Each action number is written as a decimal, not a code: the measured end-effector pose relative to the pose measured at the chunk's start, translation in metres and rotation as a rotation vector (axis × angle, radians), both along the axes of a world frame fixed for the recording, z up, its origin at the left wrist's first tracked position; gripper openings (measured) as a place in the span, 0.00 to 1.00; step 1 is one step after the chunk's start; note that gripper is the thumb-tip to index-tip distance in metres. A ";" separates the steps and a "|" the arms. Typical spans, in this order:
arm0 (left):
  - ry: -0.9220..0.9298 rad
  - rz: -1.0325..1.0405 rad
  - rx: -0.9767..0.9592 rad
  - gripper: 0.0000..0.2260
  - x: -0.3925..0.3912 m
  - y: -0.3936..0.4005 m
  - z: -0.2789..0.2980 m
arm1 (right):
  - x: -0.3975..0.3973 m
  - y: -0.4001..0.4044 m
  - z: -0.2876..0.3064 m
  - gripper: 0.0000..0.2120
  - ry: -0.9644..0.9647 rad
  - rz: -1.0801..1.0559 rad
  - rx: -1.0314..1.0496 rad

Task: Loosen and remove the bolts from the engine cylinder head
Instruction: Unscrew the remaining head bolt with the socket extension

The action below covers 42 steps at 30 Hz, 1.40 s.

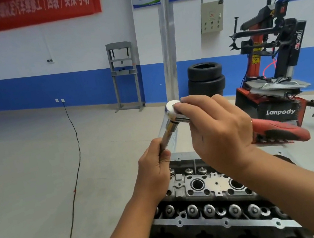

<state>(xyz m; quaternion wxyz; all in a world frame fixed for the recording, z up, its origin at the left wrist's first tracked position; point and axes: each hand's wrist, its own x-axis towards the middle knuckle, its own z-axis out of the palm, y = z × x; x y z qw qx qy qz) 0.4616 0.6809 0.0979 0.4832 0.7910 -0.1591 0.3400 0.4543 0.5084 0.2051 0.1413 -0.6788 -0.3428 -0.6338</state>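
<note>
The engine cylinder head (202, 188) sits low in the middle of the view, right under the person's arms. It is gray metal with big round holes along its middle and a row of shiny round valve tops along its near edge. A flat metal rim with small holes runs along the near side. Above it, both hands hold a shiny ratchet wrench (173, 114) up in the air, not touching the cylinder head. A long socket bar (168, 132) hangs down at a slant from the round head of the wrench. The left hand (156, 167) is curled around the low end of that bar and grips it. The right hand (216, 127) is wrapped around the wrench handle, with its fingertips up near the round head. I cannot tell if a bolt is stuck in the low end of the bar, because the left hand hides it. Farther back, on the right, stands a red and black tire machine (273, 69). Two black tires (205, 78) are stacked by the blue and white wall. A gray metal press frame (124, 76) stands by the wall too. A thin black cord (74, 154) runs across the gray floor on the left.
</note>
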 end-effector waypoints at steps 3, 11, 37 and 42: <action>-0.083 0.032 -0.008 0.16 -0.006 -0.002 0.006 | -0.010 0.004 0.010 0.12 0.025 0.018 -0.029; 0.132 -0.110 -0.170 0.07 -0.004 0.027 0.027 | -0.017 0.042 0.070 0.15 0.839 0.031 -0.300; 0.329 -0.032 0.107 0.10 0.003 0.059 0.046 | 0.019 0.104 0.114 0.08 1.152 -0.172 -0.476; 0.378 -0.046 0.061 0.14 0.004 0.067 0.048 | 0.014 0.116 0.104 0.09 1.214 -0.143 -0.461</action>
